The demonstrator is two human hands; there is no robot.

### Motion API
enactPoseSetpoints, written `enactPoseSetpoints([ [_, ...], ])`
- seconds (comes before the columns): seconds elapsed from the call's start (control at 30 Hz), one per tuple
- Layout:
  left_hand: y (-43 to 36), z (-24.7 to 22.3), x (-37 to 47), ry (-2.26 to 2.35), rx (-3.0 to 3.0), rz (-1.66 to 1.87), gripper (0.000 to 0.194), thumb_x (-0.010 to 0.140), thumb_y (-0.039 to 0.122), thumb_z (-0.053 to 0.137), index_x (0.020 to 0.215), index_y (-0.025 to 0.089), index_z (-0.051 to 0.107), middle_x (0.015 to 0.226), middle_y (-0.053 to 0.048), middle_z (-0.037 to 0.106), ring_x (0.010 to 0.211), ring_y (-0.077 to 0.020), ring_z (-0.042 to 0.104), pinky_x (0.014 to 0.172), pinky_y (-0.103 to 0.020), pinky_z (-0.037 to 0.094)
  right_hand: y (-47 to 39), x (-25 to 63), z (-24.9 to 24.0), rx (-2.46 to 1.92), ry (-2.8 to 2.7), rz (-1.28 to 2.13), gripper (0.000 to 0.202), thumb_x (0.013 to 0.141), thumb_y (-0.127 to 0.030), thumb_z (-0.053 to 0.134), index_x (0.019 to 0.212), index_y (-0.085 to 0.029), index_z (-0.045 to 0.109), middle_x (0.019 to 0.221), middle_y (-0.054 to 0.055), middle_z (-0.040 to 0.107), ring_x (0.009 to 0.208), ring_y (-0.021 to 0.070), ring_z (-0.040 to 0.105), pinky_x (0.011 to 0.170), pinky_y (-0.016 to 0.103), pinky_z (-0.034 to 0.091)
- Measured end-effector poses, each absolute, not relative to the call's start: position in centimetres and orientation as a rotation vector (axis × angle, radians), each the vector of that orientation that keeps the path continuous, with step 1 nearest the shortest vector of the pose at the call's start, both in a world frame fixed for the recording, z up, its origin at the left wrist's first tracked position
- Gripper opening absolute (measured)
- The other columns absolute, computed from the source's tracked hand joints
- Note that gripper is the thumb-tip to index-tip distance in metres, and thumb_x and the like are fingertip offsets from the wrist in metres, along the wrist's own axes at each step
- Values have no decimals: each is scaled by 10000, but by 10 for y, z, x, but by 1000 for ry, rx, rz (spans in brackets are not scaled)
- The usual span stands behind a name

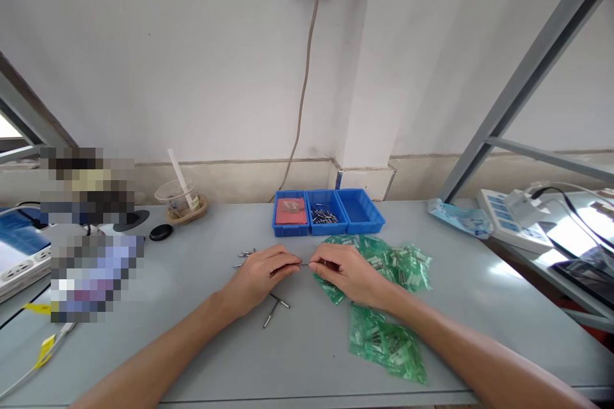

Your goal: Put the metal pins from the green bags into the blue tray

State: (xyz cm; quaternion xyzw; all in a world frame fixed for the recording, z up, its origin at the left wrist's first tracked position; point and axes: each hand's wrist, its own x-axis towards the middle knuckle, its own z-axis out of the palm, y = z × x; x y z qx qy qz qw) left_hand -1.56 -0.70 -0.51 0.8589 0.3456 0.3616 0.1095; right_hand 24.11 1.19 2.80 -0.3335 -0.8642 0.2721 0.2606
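Observation:
Fingertips of my left hand and my right hand are pinched facing each other over the table. Between them shows a small thin metal piece, too small to make out fully; both hands grip its ends. Near my left wrist lies a T-shaped metal part. More small metal parts lie behind my left hand, partly covered by it. Green plastic bags with metal parts inside lie beside and under my right hand. Another green bag is nearer me, below my right forearm.
Three blue bins stand against the wall; the middle one holds metal pins, the left one a pink sheet. A cup with a straw, a black round lid, a blue packet and a power strip sit farther out.

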Motion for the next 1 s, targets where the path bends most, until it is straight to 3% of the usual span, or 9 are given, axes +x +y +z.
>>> enactPoseSetpoints([
  [0.43, 4, -6, -37, 1148, 2469, 1058, 231, 1107, 331, 513, 1159, 250, 724, 1049, -24, 704, 890, -146, 672, 815, -269, 529, 29, 253, 33, -1071, -1746, 1154, 344, 1019, -539, 578, 905, -226, 663, 782, -8, 590, 612, 134, 438, 562, 283, 337],
  [1.0, 2, 1, -38, 1303, 2427, 957, 297, 1123, 371, 435, 1066, 234, 692, 976, -16, 671, 845, -163, 632, 793, -282, 502, 34, 261, 34, -832, -1186, 1670, 249, 950, -437, 747, 929, -189, 730, 885, 9, 557, 645, 94, 415, 614, 265, 355],
])
